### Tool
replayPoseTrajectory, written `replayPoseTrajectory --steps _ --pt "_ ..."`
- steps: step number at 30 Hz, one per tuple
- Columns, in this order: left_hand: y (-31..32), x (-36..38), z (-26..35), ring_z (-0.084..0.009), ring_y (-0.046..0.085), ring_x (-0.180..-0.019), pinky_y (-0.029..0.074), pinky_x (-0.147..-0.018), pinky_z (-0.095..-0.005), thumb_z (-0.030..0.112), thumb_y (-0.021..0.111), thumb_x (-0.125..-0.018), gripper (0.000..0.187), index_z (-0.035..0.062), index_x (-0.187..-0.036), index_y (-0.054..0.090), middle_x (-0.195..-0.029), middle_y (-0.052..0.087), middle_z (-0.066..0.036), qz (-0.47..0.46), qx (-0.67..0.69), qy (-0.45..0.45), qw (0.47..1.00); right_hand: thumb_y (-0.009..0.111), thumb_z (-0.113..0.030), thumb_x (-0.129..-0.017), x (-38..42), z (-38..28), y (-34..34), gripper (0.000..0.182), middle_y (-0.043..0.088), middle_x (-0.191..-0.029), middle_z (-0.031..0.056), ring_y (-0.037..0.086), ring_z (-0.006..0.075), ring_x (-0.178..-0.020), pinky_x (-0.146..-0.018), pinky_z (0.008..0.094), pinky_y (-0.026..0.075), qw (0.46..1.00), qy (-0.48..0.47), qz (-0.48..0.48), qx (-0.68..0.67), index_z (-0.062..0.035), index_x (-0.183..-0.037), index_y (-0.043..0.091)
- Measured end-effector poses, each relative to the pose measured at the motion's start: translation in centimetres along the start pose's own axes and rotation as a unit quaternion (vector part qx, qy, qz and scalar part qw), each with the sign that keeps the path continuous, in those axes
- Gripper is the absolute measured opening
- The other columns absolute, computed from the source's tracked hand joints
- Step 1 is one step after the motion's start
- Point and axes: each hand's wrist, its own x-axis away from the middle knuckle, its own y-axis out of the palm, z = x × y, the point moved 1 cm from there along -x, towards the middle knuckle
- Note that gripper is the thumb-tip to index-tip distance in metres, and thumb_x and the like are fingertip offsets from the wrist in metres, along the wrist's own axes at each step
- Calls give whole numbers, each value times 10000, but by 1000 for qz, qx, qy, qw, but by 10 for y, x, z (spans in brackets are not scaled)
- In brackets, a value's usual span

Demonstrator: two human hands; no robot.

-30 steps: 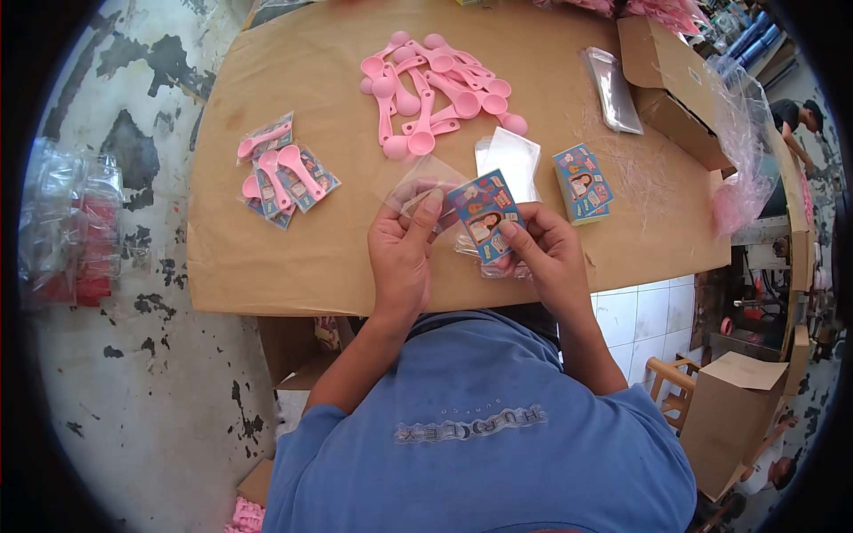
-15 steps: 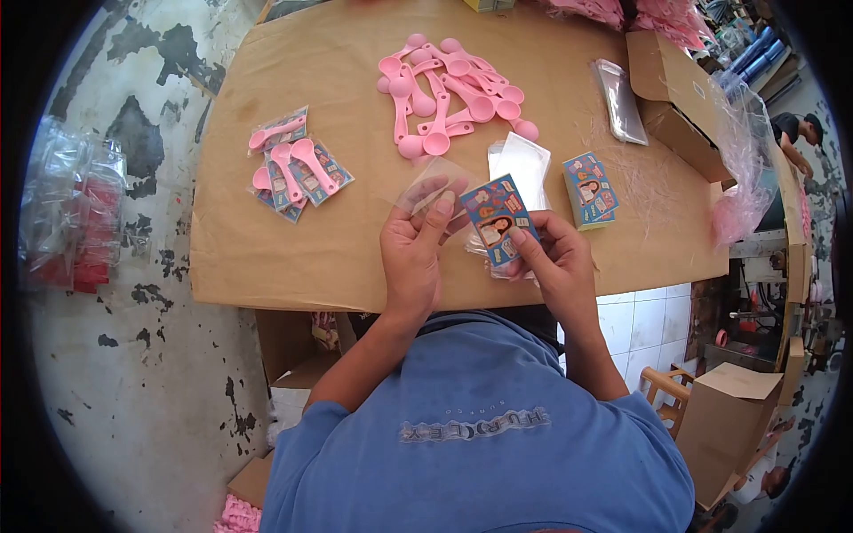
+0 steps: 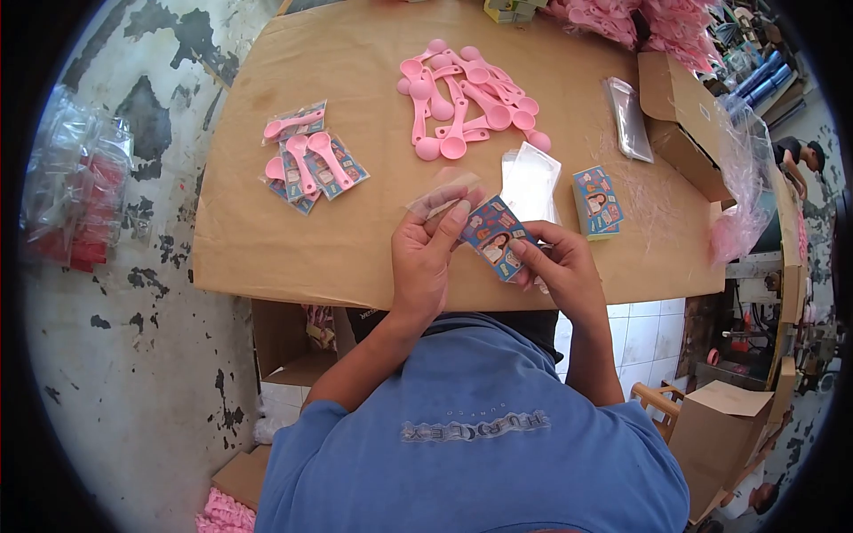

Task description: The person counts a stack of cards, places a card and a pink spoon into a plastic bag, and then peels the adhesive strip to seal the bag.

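Observation:
Between finger and thumb, my left hand (image 3: 425, 259) pinches a clear plastic bag (image 3: 437, 192). My right hand (image 3: 567, 269) grips a blue printed card (image 3: 494, 236), thumb on its face. The card's upper left corner is at the bag's edge, close to my left fingertips. Beyond the card lies a stack of clear bags (image 3: 530, 180) on the table. A pile of pink measuring spoons (image 3: 455, 105) sits farther back. To the left are several bagged cards (image 3: 348, 171) with pink spoons on them.
Brown paper covers the table (image 3: 346, 258). A stack of printed cards (image 3: 597, 200) stands right of my hands. Behind it are a clear plastic packet (image 3: 629, 120) and an opened cardboard box (image 3: 680, 115). Pink spoons in bags (image 3: 675, 35) are heaped at the back right. Another person (image 3: 793, 160) is at far right.
My right hand has tilted the card and brought its corner to the bag's edge beside my left fingers. The whole view has shifted slightly.

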Motion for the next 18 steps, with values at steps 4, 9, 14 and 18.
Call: replayPoseTrajectory --steps 4,9,14,18 --pt "0 -1 -5 -173 721 -1113 583 -996 -331 95 661 -1054 351 -41 -1369 583 -1248 727 -166 -19 -1 -17 1000 722 -175 -1035 -1 -2 0 281 710 -834 23 656 63 -671 -596 223 532 1000 0 -14 2 29 -1228 709" --pt "8 3 -11 -100 705 -1064 559 -958 -273 99 676 -1056 287 -32 -1310 645 -1186 758 -103 -17 -6 -9 1000 741 -128 -1013 -11 2 8 248 721 -912 55 685 80 -747 -629 225 551 994 -75 48 -68 26 -1189 657" --pt "9 4 -16 -93 698 -1042 542 -940 -260 114 687 -1054 267 -4 -1293 669 -1164 760 -75 -23 -17 7 1000 744 -107 -1007 -16 3 10 196 706 -976 60 703 92 -826 -703 232 577 990 -93 55 -88 -7 -1131 631" --pt "10 9 -20 -96 692 -1030 527 -943 -259 144 682 -1062 261 16 -1290 683 -1148 756 -50 -27 -35 -3 999 714 -136 -1036 -25 7 22 212 720 -1014 63 711 96 -854 -727 237 580 984 -149 76 -67 5 -1179 645"
